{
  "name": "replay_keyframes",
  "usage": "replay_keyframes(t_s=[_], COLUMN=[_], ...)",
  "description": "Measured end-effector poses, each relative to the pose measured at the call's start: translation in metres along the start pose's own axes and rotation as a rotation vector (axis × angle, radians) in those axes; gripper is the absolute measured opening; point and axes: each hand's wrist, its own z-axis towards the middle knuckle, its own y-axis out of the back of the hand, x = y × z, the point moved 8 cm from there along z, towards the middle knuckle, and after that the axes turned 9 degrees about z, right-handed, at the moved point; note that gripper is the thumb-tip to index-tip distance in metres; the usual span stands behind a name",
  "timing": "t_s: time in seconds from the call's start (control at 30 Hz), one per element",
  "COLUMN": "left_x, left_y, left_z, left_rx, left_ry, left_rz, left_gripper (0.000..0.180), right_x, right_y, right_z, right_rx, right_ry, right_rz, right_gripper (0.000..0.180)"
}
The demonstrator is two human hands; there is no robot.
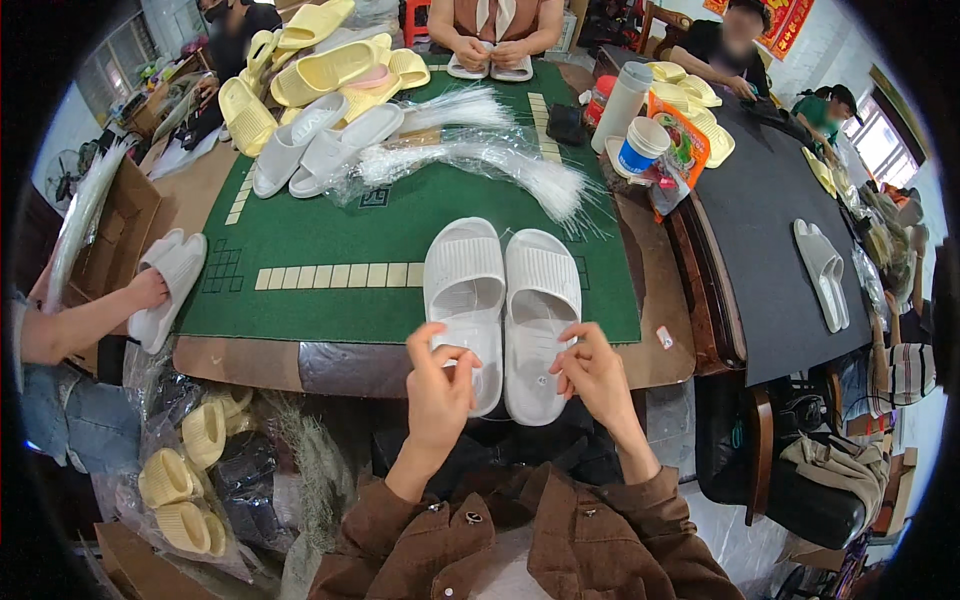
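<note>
A pair of white slippers (542,335) lies side by side in front of me, toes on the green mat and heels jutting past the table's near edge. My left hand (437,385) is at the outer side of the left slipper's heel, its fingers curled together. Beside the right slipper's heel, my right hand (595,378) has thumb and fingertips drawn into a pinch. Anything thin between the fingers of either hand is too small to make out. Farther off, bundles of thin clear plastic strands (480,165) lie in loose wrapping on the mat.
Yellow slippers (325,75) and grey-white ones (345,140) are heaped at the far left. Another person's hand holds white slippers (175,275) at the left edge. A person across handles a pair (490,65). A cup (643,148) and a bottle (622,100) stand at right.
</note>
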Motion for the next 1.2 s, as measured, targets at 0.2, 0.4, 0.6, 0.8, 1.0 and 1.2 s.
replay_keyframes(t_s=[0.2, 0.4, 0.6, 0.8, 1.0, 1.2], left_x=[0.000, 0.003, -0.005, 0.021, 0.030, 0.024], left_y=[-0.012, -0.005, -0.026, -0.052, -0.075, -0.077], left_z=[0.004, 0.015, 0.042, 0.071, 0.093, 0.062], left_rx=[0.091, -0.037, -0.084, 0.278, 0.549, 0.228], left_ry=[-0.120, -0.204, -0.387, -0.229, -0.009, -0.271], left_rz=[0.600, 0.609, 0.852, 0.858, 0.752, 0.859], left_gripper=[0.013, 0.018, 0.042, 0.092, 0.073, 0.057], right_x=[0.007, 0.019, 0.018, -0.017, -0.022, -0.028], right_y=[-0.016, -0.024, -0.042, -0.033, -0.026, -0.037], right_z=[0.015, 0.034, 0.050, 0.100, 0.114, 0.091], right_rx=[-0.048, -0.126, -0.181, 0.099, -0.074, -0.024], right_ry=[0.024, 0.477, 0.624, 0.079, 0.181, 0.119], right_rz=[-0.227, -0.555, -0.907, -0.943, -0.644, -0.592], right_gripper=[0.019, 0.026, 0.028, 0.027, 0.031, 0.030])
